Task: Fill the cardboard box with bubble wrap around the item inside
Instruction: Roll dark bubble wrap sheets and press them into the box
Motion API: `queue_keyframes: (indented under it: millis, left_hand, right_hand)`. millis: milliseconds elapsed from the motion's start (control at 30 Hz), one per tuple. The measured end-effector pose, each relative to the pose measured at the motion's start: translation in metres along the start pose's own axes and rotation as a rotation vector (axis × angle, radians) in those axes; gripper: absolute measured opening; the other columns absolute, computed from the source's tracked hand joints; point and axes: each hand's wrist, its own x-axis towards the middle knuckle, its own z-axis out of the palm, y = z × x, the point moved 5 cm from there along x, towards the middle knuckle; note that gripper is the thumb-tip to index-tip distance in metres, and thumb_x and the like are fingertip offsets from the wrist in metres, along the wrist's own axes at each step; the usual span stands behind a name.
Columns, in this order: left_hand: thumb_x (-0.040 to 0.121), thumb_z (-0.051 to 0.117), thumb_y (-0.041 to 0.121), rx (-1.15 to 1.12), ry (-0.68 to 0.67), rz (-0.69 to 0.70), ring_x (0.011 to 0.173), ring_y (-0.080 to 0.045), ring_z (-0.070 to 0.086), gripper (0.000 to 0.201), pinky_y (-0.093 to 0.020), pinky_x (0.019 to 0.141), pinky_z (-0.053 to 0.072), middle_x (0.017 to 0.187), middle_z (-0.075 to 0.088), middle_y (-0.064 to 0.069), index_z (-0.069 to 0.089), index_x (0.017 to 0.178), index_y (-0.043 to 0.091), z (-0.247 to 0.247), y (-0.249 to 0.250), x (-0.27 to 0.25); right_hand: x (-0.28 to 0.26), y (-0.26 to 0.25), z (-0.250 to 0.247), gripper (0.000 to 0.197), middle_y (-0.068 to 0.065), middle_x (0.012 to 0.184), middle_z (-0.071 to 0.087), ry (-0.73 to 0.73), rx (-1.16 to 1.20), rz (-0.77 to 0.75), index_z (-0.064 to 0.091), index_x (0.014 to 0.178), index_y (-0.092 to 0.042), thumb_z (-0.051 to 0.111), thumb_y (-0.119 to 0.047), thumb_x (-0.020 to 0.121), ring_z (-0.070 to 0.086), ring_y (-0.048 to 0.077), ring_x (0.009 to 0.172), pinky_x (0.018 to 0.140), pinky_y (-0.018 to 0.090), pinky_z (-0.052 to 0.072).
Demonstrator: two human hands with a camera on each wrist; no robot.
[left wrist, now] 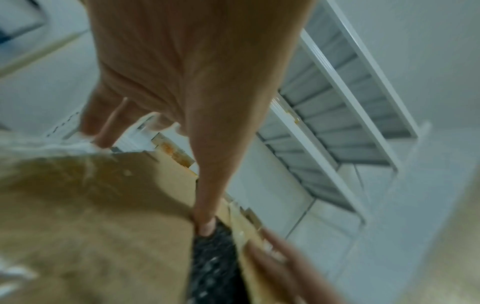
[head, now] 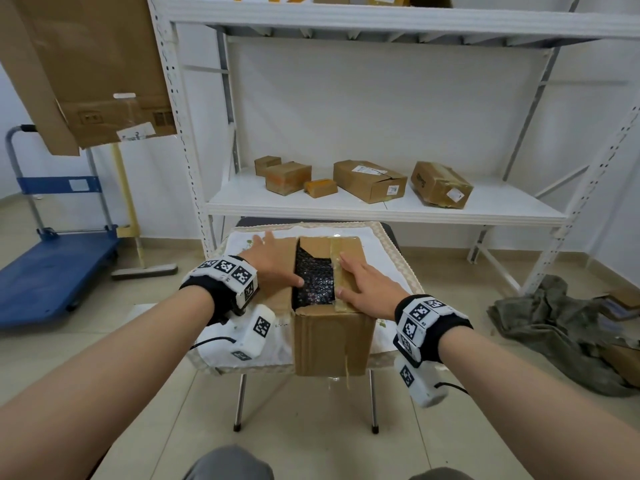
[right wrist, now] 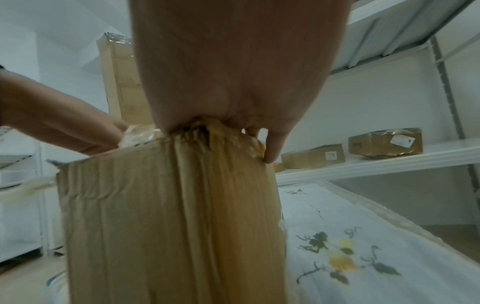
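A brown cardboard box (head: 332, 341) stands on a small cloth-covered table (head: 388, 268). Dark bubble wrap (head: 314, 278) fills the gap between its two top flaps; the item inside is hidden. My left hand (head: 273, 268) lies flat on the left flap (left wrist: 103, 205), thumb tip (left wrist: 206, 228) at the flap's inner edge by the bubble wrap (left wrist: 213, 267). My right hand (head: 367, 285) lies flat on the taped right flap (head: 349, 268), fingers straight. In the right wrist view the right palm (right wrist: 233, 72) presses the box's top edge above its creased side (right wrist: 168, 226).
A white metal shelf (head: 381, 202) behind the table holds several small cardboard parcels (head: 369, 180). A blue platform trolley (head: 52, 268) stands at left, a flattened carton (head: 86, 71) leans above it, and a grey cloth heap (head: 554, 327) lies on the floor at right.
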Motion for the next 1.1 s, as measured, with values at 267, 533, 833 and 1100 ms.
queue_keyframes:
  millis: [267, 533, 833, 1100]
  left_hand:
    - [0.095, 0.056, 0.038, -0.618, 0.129, 0.095, 0.112, -0.023, 0.058, 0.080, -0.034, 0.082, 0.055, 0.144, 0.046, -0.005, 0.008, 0.155, 0.015, -0.027, 0.002, -0.011]
    - [0.091, 0.066, 0.028, -0.293, -0.033, 0.318, 0.139, -0.017, 0.040, 0.076, -0.030, 0.112, 0.028, 0.148, 0.047, 0.002, 0.023, 0.153, 0.023, 0.014, 0.029, -0.011]
    - [0.070, 0.085, 0.037, -0.554, 0.081, 0.115, 0.135, -0.026, 0.038, 0.106, -0.042, 0.104, 0.042, 0.151, 0.030, -0.004, 0.022, 0.153, 0.022, 0.037, 0.003, 0.003]
    - [0.073, 0.083, 0.029, -0.780, 0.012, -0.019, 0.096, -0.022, 0.067, 0.060, -0.033, 0.057, 0.059, 0.114, 0.062, -0.007, 0.048, 0.121, 0.015, 0.051, 0.000, 0.000]
  right_hand:
    - [-0.003, -0.003, 0.000, 0.076, -0.001, 0.162, 0.023, 0.031, 0.027, -0.003, 0.009, 0.158, -0.026, 0.048, -0.051, 0.097, 0.032, 0.021, 0.145, 0.115, 0.046, 0.034]
    - [0.000, 0.004, 0.006, 0.073, -0.001, 0.165, 0.017, 0.037, 0.074, 0.031, 0.010, 0.157, -0.030, 0.046, -0.050, 0.098, 0.023, 0.020, 0.150, 0.117, 0.047, 0.029]
    - [-0.006, 0.005, 0.011, 0.072, 0.005, 0.167, -0.002, 0.147, 0.299, 0.060, 0.002, 0.159, -0.027, 0.047, -0.025, 0.102, -0.002, 0.025, 0.154, 0.124, 0.045, 0.007]
    - [-0.010, 0.005, 0.011, 0.083, 0.006, 0.159, 0.031, 0.142, 0.640, 0.198, -0.005, 0.158, -0.019, 0.054, -0.019, 0.100, 0.041, 0.024, 0.139, 0.117, 0.041, 0.033]
